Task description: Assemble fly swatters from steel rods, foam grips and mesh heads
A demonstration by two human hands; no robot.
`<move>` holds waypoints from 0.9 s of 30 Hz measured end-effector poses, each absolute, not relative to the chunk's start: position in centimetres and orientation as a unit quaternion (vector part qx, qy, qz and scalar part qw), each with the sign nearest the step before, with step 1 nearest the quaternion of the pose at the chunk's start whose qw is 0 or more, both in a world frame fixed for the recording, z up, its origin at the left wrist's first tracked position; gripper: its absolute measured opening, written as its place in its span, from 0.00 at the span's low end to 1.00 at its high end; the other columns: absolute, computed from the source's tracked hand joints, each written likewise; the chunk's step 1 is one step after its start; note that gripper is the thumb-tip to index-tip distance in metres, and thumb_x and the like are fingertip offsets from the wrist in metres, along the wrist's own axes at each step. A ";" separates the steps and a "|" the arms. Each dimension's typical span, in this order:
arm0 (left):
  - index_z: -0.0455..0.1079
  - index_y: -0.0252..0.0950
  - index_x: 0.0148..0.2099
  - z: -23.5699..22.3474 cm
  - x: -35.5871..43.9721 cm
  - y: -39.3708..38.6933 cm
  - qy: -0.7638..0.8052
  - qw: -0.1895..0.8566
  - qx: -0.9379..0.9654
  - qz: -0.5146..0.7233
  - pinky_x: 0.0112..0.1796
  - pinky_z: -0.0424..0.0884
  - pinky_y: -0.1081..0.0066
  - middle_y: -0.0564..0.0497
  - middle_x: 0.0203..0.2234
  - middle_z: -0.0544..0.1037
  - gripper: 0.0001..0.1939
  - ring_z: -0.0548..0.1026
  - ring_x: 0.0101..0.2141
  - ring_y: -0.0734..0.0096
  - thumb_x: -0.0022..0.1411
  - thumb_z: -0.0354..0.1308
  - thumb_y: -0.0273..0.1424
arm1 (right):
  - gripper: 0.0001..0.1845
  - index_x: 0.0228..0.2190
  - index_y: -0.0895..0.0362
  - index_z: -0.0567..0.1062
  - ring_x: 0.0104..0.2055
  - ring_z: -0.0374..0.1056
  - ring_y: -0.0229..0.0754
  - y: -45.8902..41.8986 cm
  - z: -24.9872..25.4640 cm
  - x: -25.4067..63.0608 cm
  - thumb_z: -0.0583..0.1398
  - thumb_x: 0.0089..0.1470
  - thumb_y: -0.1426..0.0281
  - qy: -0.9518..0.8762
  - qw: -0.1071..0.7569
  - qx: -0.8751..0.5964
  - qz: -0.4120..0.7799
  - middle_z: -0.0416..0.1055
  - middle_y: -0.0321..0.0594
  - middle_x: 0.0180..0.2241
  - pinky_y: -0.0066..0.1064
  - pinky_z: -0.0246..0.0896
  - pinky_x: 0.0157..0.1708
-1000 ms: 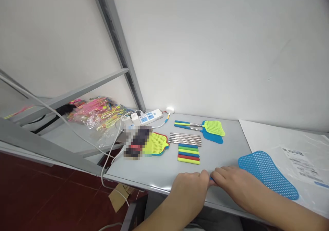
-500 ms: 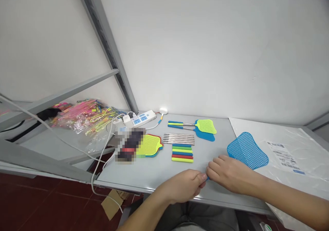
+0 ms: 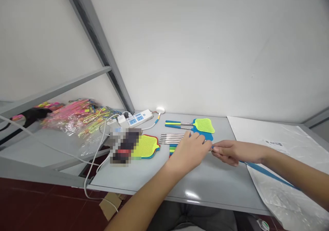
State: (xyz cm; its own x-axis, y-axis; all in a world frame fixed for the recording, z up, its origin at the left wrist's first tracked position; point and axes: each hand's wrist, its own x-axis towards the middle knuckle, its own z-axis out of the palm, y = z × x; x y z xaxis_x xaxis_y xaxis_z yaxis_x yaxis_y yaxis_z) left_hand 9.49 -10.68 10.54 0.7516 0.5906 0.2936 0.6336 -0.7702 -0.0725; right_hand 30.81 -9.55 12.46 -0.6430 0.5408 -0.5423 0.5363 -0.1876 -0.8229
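Blue plastic swatter point(image 3: 269, 175) gripped two-handed, contact spot mostly hidden

Nearest: front of the smooth light-grey desk point(image 3: 197, 190). Swatter is in the hands over the desk's right part, wide flat portion nearly edge-on, running out right across the crinkled white plastic sheet point(image 3: 288, 202) as seen from the head camera.

Right hand point(image 3: 227, 152): fingers curled round the narrow part. Left hand point(image 3: 191, 150): closed, fingertips right up against the right hand's, a bit of blue showing there. What's inside the left fist is out of sight; looks like the swatter's inner end.

Just past the left hand: round coloured grip sleeves point(image 3: 173, 149) and slim shiny metal rods point(image 3: 169, 138), both partly covered by it. Can't tell if it's touching either. Left of those: stacked perforated yellow-green swatter head point(image 3: 149, 146), red and blue edges under it.

Further back: whole swatters with overlapping heads, yellow-green mesh one point(image 3: 204, 126) on top. White power strip point(image 3: 140, 118) behind left.

Risks, my read:
- Fingers mask the contact spot, so a crooked alignment could go unnoticed.
- Uneven twist or push could bend the thin neck or slip the grip; wide end is unsupported.
- Left hand dropping lower could roll sleeves or rods.
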 end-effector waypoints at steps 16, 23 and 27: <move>0.69 0.33 0.45 11.0 7.2 -10.0 -0.320 -0.066 -0.945 0.022 0.24 0.64 0.66 0.43 0.26 0.79 0.11 0.78 0.26 0.54 0.70 0.48 0.33 | 0.10 0.31 0.52 0.63 0.23 0.61 0.39 -12.1 9.4 28.9 0.47 0.65 0.71 -0.871 -0.038 -0.448 0.198 0.68 0.34 0.24 0.31 0.45 0.23; 0.67 0.39 0.32 11.2 4.2 -11.5 -0.357 -0.228 -0.906 -0.005 0.19 0.51 0.71 0.53 0.18 0.67 0.16 0.66 0.18 0.67 0.69 0.46 0.40 | 0.14 0.28 0.52 0.59 0.14 0.59 0.38 -13.1 8.8 26.6 0.52 0.50 0.84 -0.946 -0.010 -0.322 -0.024 0.66 0.30 0.19 0.32 0.32 0.18; 0.55 0.39 0.24 11.8 3.3 -11.5 -0.327 -0.384 -0.863 -0.031 0.22 0.53 0.71 0.54 0.18 0.63 0.20 0.60 0.20 0.71 0.69 0.44 0.39 | 0.15 0.28 0.51 0.58 0.15 0.59 0.40 -13.4 8.8 26.6 0.51 0.45 0.84 -0.956 0.047 -0.261 -0.128 0.65 0.31 0.20 0.34 0.31 0.20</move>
